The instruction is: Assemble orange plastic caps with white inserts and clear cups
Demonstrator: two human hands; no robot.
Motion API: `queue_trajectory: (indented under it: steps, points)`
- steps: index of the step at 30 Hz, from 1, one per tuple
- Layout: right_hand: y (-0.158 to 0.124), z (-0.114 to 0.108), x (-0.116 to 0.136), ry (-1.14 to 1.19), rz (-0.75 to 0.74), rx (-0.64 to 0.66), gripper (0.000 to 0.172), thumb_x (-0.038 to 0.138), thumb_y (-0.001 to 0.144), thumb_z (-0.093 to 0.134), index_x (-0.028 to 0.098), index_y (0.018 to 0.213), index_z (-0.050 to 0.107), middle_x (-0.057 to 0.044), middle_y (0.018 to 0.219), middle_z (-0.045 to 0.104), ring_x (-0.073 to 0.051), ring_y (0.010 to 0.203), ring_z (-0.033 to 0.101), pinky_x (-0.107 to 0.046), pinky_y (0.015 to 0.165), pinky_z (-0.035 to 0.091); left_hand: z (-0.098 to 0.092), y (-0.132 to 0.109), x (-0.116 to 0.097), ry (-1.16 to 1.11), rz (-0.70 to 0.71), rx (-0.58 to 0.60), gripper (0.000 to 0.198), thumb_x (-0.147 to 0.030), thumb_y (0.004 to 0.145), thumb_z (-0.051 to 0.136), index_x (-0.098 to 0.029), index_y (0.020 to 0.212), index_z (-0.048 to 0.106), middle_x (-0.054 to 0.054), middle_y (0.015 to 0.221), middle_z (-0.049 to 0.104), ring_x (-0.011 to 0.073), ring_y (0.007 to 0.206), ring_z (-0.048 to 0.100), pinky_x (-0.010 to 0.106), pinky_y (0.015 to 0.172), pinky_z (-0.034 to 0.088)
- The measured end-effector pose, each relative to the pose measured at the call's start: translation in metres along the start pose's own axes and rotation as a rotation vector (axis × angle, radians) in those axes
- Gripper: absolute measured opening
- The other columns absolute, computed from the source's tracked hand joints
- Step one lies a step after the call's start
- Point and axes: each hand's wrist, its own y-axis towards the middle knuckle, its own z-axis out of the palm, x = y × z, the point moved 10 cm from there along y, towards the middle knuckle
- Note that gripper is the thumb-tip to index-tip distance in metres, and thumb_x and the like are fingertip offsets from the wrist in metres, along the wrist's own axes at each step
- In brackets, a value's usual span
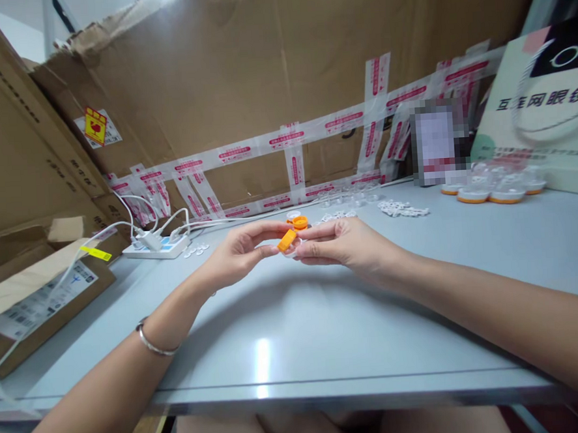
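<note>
Over the middle of the table, my two hands meet at the fingertips. My left hand (239,251) pinches a small orange plastic piece (287,241) between thumb and fingers. My right hand (352,246) is closed on a clear round plastic piece (291,253), which sits just under and against the orange one. Fingers hide part of both pieces, so I cannot tell whether they are joined. Right behind the fingertips lie an orange round part (298,223) and a small white round part (293,215).
Small white parts (403,209) and clear round pieces (353,194) lie at the back. Stacked orange-and-clear round cases (495,183) stand right, by a printed bag (552,115). A power strip (158,248) with cables and an opened carton (53,283) are left. Large cardboard (222,90) walls the back.
</note>
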Motion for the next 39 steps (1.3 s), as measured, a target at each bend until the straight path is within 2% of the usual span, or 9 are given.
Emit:
queue_trajectory:
  steps: [11, 20, 31, 35, 39]
  points:
    - [-0.001, 0.001, -0.001, 0.025, 0.009, -0.011, 0.017, 0.018, 0.061, 0.073, 0.019, 0.078, 0.074, 0.0, 0.074, 0.073, -0.012, 0.075, 0.066, -0.03, 0.085, 0.052, 0.0, -0.002, -0.008, 0.162, 0.079, -0.003, 0.028, -0.015, 0.08, 0.056, -0.018, 0.108, 0.061, 0.008, 0.113, 0.061, 0.0197, 0.103, 0.059, 0.032, 0.09, 0.049]
    - [-0.004, 0.001, -0.004, 0.058, 0.061, -0.056, 0.023, 0.013, 0.052, 0.078, 0.017, 0.075, 0.073, 0.0, 0.068, 0.072, -0.011, 0.066, 0.066, -0.028, 0.081, 0.055, 0.006, -0.005, -0.025, 0.372, 0.225, 0.048, 0.028, -0.014, 0.082, 0.054, -0.021, 0.108, 0.061, 0.006, 0.112, 0.063, 0.0173, 0.102, 0.058, 0.029, 0.087, 0.048]
    - [-0.004, 0.004, -0.006, -0.023, 0.025, -0.006, 0.022, 0.017, 0.058, 0.074, 0.02, 0.08, 0.074, -0.001, 0.071, 0.072, -0.015, 0.073, 0.067, -0.031, 0.083, 0.052, 0.01, -0.008, -0.024, 0.501, 0.209, 0.083, 0.031, -0.012, 0.083, 0.048, -0.022, 0.11, 0.06, 0.006, 0.102, 0.064, 0.0149, 0.089, 0.059, 0.025, 0.075, 0.049]
    - [-0.004, 0.004, -0.008, -0.089, 0.004, 0.0, 0.025, 0.019, 0.059, 0.072, 0.021, 0.084, 0.074, -0.001, 0.072, 0.072, -0.016, 0.074, 0.066, -0.032, 0.082, 0.051, 0.014, -0.01, -0.026, 0.547, 0.241, 0.102, 0.035, -0.009, 0.084, 0.047, -0.024, 0.113, 0.058, 0.005, 0.101, 0.064, 0.0143, 0.089, 0.058, 0.027, 0.078, 0.047]
    - [-0.005, 0.006, -0.011, -0.106, 0.038, 0.007, 0.022, 0.019, 0.059, 0.073, 0.019, 0.082, 0.074, -0.002, 0.078, 0.073, -0.015, 0.075, 0.066, -0.03, 0.082, 0.05, 0.014, -0.011, -0.02, 0.572, 0.202, 0.12, 0.033, -0.011, 0.084, 0.047, -0.023, 0.114, 0.058, 0.005, 0.097, 0.063, 0.0142, 0.086, 0.058, 0.027, 0.077, 0.047]
